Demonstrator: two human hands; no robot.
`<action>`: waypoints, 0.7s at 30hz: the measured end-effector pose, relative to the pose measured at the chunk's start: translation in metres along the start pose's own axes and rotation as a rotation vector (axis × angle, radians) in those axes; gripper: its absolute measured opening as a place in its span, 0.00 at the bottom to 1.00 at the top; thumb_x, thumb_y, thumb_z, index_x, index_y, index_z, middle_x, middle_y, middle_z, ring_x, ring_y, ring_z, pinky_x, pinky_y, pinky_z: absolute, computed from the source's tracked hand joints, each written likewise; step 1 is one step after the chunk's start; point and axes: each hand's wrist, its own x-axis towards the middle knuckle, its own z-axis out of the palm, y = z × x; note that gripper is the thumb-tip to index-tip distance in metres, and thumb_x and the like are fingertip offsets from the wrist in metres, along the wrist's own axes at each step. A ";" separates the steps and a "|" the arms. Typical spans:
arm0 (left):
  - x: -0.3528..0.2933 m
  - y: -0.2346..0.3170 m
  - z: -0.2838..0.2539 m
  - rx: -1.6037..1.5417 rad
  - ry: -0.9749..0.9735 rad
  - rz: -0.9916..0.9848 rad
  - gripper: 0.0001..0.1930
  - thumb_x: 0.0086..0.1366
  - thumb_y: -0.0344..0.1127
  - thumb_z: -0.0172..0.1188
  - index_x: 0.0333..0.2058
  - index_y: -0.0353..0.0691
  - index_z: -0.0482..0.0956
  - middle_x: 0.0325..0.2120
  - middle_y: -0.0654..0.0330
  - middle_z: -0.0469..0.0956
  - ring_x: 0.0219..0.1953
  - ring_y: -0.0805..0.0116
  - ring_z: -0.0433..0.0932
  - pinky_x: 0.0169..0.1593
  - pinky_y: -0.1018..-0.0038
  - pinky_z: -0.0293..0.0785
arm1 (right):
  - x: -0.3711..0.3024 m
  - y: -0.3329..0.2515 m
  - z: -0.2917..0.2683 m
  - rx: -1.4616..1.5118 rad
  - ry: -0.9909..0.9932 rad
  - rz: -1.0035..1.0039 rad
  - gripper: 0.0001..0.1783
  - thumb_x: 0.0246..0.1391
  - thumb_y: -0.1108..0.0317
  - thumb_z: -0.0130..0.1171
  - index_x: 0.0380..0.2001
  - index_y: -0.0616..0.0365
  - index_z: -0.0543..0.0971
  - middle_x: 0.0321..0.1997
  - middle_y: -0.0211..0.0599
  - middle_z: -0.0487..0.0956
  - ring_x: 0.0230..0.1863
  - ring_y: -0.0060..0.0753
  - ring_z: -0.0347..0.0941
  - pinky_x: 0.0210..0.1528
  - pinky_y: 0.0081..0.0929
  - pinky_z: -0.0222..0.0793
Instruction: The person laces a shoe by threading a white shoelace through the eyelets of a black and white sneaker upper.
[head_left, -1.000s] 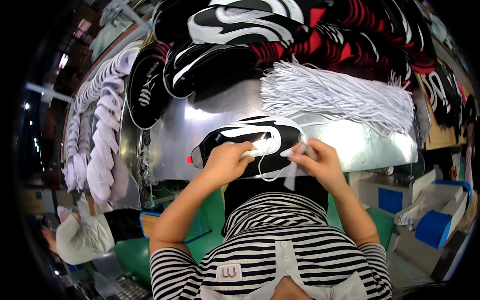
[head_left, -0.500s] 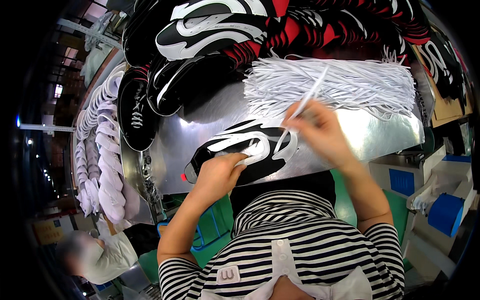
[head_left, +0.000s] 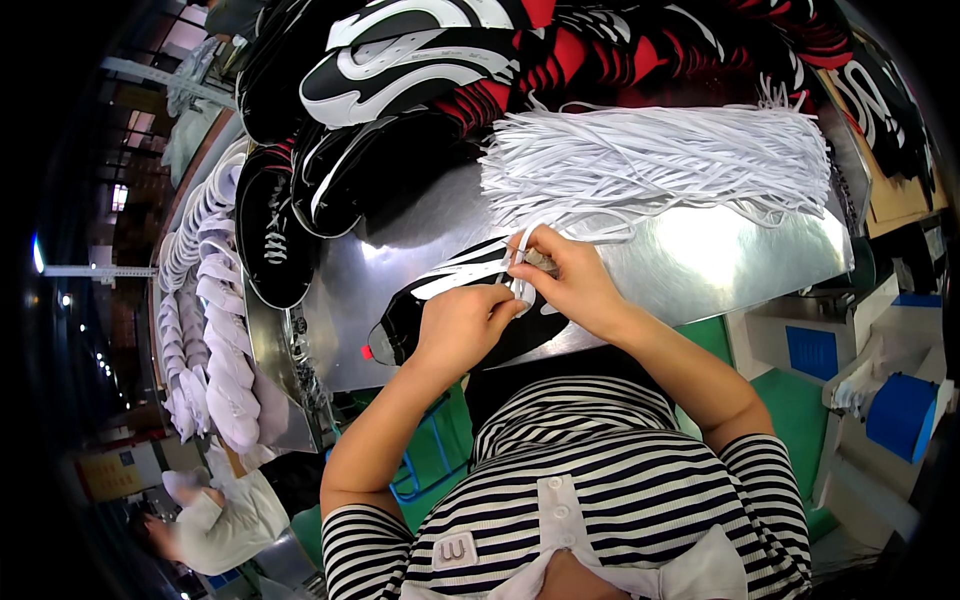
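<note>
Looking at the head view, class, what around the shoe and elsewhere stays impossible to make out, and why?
All in the head view:
- Inside of the shoe: partly covered by the left grip.
- Eyelets near the white lace: covered by the left grip and the right grip.
- Farthest stacked shoes: cut off by the upper edge.
- Co-worker's hands: too small and blurred.

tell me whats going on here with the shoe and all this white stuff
A person in a striped shirt is handling a black-and-white shoe upper on a metal table. The left hand steadies it while the right hand pinches a white shoelace above it. The fingers hide whether the lace passes through an eyelet. A bundle of white shoelaces lies beyond.
</note>
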 end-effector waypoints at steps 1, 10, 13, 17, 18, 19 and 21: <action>0.001 0.000 0.001 -0.010 -0.027 -0.049 0.13 0.63 0.48 0.62 0.32 0.45 0.85 0.22 0.59 0.81 0.26 0.56 0.80 0.31 0.63 0.74 | -0.004 -0.002 0.000 -0.065 0.040 0.039 0.13 0.58 0.70 0.63 0.44 0.60 0.75 0.34 0.38 0.82 0.34 0.25 0.78 0.39 0.23 0.72; 0.007 -0.009 0.004 -0.152 -0.076 -0.101 0.13 0.62 0.43 0.65 0.31 0.38 0.84 0.16 0.59 0.75 0.19 0.69 0.70 0.27 0.71 0.65 | -0.059 -0.007 -0.013 -0.132 -0.160 0.267 0.10 0.62 0.67 0.58 0.40 0.63 0.73 0.32 0.42 0.83 0.34 0.38 0.83 0.38 0.30 0.76; 0.007 -0.008 0.004 -0.172 -0.081 -0.115 0.12 0.62 0.42 0.65 0.31 0.38 0.84 0.15 0.61 0.73 0.18 0.72 0.67 0.26 0.73 0.64 | -0.058 -0.006 -0.012 -0.185 -0.183 0.244 0.10 0.62 0.66 0.58 0.39 0.62 0.74 0.32 0.43 0.84 0.34 0.40 0.83 0.37 0.31 0.76; 0.009 -0.007 0.002 -0.175 -0.107 -0.123 0.12 0.62 0.41 0.65 0.31 0.36 0.83 0.16 0.61 0.74 0.19 0.72 0.68 0.27 0.73 0.65 | -0.055 -0.001 -0.010 -0.185 -0.197 0.243 0.10 0.61 0.65 0.58 0.38 0.61 0.73 0.30 0.43 0.84 0.32 0.45 0.82 0.35 0.34 0.75; 0.010 -0.006 0.001 -0.165 -0.123 -0.131 0.12 0.62 0.40 0.65 0.32 0.36 0.83 0.17 0.60 0.75 0.20 0.72 0.69 0.28 0.73 0.66 | -0.054 0.000 -0.010 -0.185 -0.193 0.236 0.10 0.61 0.65 0.58 0.37 0.61 0.73 0.30 0.43 0.83 0.31 0.46 0.82 0.35 0.35 0.75; 0.008 -0.010 0.004 -0.216 -0.092 -0.064 0.11 0.61 0.38 0.66 0.33 0.35 0.83 0.19 0.59 0.76 0.21 0.71 0.71 0.29 0.73 0.67 | -0.053 -0.002 -0.009 -0.293 -0.212 0.234 0.10 0.61 0.65 0.58 0.38 0.60 0.73 0.29 0.44 0.83 0.30 0.47 0.81 0.34 0.38 0.74; 0.000 -0.021 0.013 -0.318 -0.030 0.071 0.10 0.59 0.35 0.67 0.36 0.34 0.82 0.22 0.57 0.77 0.23 0.68 0.74 0.31 0.73 0.70 | -0.050 -0.006 -0.006 -0.463 -0.225 0.210 0.10 0.61 0.66 0.58 0.39 0.60 0.71 0.27 0.45 0.81 0.28 0.50 0.80 0.32 0.42 0.73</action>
